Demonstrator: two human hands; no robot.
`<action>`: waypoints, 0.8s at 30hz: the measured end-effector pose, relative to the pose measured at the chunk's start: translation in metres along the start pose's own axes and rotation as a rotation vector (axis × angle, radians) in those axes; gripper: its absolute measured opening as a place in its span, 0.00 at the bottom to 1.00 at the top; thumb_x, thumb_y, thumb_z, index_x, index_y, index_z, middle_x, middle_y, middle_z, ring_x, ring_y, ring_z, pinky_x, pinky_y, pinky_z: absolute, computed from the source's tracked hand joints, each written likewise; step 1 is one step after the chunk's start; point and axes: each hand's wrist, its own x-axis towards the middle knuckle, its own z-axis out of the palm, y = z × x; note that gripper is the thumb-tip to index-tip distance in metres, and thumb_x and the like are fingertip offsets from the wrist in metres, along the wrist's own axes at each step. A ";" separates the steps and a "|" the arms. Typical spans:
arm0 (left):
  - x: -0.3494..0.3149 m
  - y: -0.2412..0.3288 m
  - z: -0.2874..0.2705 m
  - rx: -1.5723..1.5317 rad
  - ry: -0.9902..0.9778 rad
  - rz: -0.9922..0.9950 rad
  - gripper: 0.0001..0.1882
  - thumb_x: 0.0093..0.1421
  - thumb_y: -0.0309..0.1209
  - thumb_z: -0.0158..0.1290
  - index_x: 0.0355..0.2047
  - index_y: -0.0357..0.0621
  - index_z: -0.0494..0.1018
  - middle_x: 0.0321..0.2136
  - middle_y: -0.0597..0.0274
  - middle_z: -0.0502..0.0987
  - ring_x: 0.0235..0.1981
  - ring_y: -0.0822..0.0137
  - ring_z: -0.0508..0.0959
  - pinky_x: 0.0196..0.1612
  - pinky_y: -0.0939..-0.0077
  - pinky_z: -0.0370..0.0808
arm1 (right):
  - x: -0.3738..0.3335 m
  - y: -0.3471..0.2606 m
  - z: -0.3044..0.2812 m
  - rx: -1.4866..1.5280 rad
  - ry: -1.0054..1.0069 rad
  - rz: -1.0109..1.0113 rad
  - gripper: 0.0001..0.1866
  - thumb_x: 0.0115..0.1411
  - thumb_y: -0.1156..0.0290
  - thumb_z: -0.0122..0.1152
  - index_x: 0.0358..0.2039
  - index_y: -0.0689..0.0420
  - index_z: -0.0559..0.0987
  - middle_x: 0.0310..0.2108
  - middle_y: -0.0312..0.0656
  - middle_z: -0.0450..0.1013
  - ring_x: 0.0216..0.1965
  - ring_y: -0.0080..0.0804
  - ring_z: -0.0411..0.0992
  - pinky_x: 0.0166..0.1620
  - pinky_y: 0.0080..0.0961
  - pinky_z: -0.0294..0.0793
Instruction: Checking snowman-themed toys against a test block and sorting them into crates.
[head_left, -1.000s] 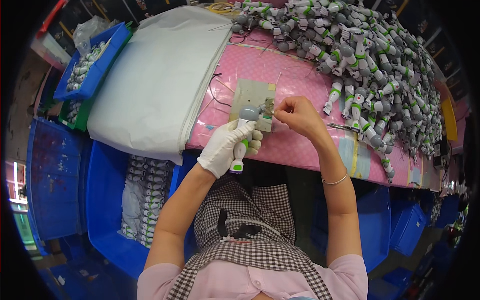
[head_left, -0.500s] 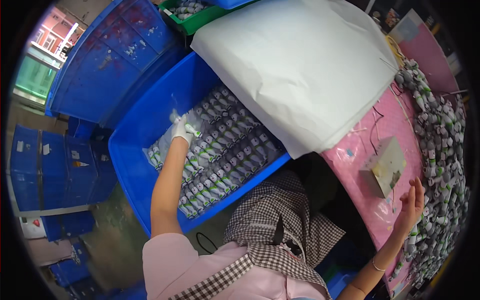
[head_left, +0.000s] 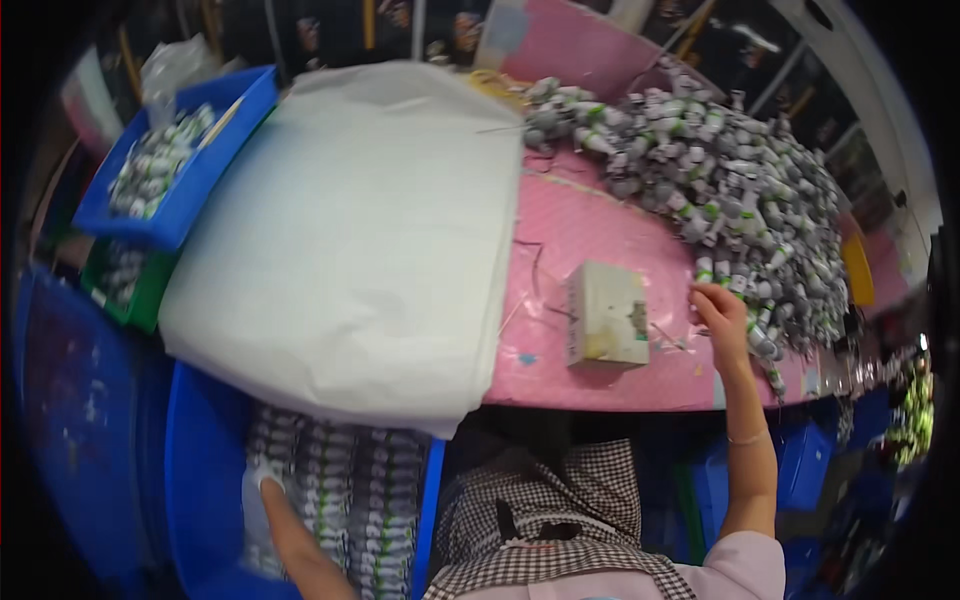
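My left hand (head_left: 264, 488), in a white glove, reaches into a blue bin (head_left: 432, 500) beside my lap. Small grey-and-white figures with green bands (head_left: 335, 480) lie there in neat rows. Motion blurs this hand, and its fingers cannot be made out. My bare right hand (head_left: 724, 318) is at the near left edge of a large heap of similar figures (head_left: 750, 190) on the pink-covered table (head_left: 600, 225). Its fingertips are drawn together close to a figure with a green band (head_left: 705, 268). Whether they grip that figure is not clear.
A small open carton (head_left: 610, 315) stands on the pink cover, left of my right hand. A large white sheet (head_left: 350, 240) covers the table's left part. Beyond it, a blue tray (head_left: 240, 105) of figures rests above a green crate (head_left: 150, 305).
My view has swung right toward the table. My right hand has gone from raised with fingers apart to the heap's edge, fingers drawn together. My left hand stays in the bin.
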 end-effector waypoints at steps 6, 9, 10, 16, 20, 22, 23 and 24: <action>-0.028 0.016 0.012 0.252 0.225 0.067 0.27 0.54 0.50 0.55 0.33 0.32 0.75 0.27 0.55 0.77 0.24 0.62 0.73 0.30 0.67 0.72 | 0.114 -0.021 0.072 -0.166 0.157 -0.491 0.10 0.55 0.74 0.58 0.38 0.62 0.78 0.28 0.38 0.75 0.26 0.24 0.70 0.30 0.19 0.70; -0.062 0.026 0.009 0.677 0.485 0.458 0.22 0.56 0.44 0.54 0.39 0.35 0.73 0.29 0.54 0.77 0.24 0.63 0.73 0.29 0.67 0.72 | 0.188 -0.035 0.108 -0.582 0.320 -0.930 0.15 0.49 0.78 0.57 0.40 0.62 0.74 0.38 0.48 0.71 0.41 0.45 0.69 0.44 0.31 0.70; -0.076 0.031 0.011 0.627 0.462 0.464 0.22 0.56 0.44 0.54 0.39 0.35 0.73 0.29 0.54 0.77 0.24 0.63 0.73 0.29 0.67 0.72 | 0.214 -0.039 0.120 -0.617 0.325 -0.949 0.15 0.48 0.77 0.57 0.40 0.62 0.73 0.42 0.49 0.69 0.46 0.48 0.66 0.49 0.34 0.66; -0.204 0.080 0.021 -0.106 0.255 0.599 0.17 0.58 0.26 0.51 0.46 0.31 0.68 0.44 0.51 0.73 0.43 0.62 0.74 0.47 0.73 0.70 | 0.297 -0.056 0.161 -1.052 0.491 -0.723 0.16 0.48 0.78 0.57 0.40 0.59 0.72 0.36 0.46 0.68 0.39 0.44 0.67 0.47 0.37 0.66; -0.337 0.133 0.055 -0.206 0.155 1.055 0.16 0.61 0.27 0.48 0.48 0.34 0.66 0.46 0.56 0.71 0.42 0.68 0.72 0.44 0.78 0.69 | 0.254 -0.073 0.141 -0.612 0.437 -0.901 0.21 0.46 0.79 0.59 0.43 0.57 0.70 0.38 0.45 0.69 0.43 0.42 0.68 0.51 0.39 0.63; -0.416 0.147 0.090 -0.245 -0.040 1.269 0.16 0.63 0.29 0.46 0.49 0.34 0.65 0.45 0.57 0.71 0.39 0.70 0.71 0.42 0.79 0.69 | 0.208 -0.080 0.120 -0.342 0.371 -1.022 0.20 0.48 0.80 0.60 0.44 0.56 0.69 0.46 0.45 0.69 0.51 0.39 0.67 0.54 0.37 0.63; -0.456 0.150 0.107 -0.219 -0.169 1.275 0.16 0.63 0.30 0.46 0.49 0.34 0.64 0.43 0.57 0.71 0.36 0.70 0.71 0.40 0.78 0.69 | 0.183 -0.082 0.111 -0.334 0.362 -1.013 0.20 0.48 0.80 0.60 0.44 0.56 0.69 0.46 0.45 0.69 0.51 0.39 0.67 0.54 0.37 0.63; -0.499 0.141 0.124 -0.269 -0.400 1.229 0.17 0.63 0.32 0.46 0.48 0.35 0.65 0.39 0.58 0.71 0.36 0.70 0.71 0.40 0.77 0.70 | 0.156 -0.082 0.102 0.100 0.158 -0.893 0.19 0.52 0.80 0.58 0.45 0.56 0.69 0.50 0.45 0.67 0.54 0.38 0.64 0.56 0.36 0.63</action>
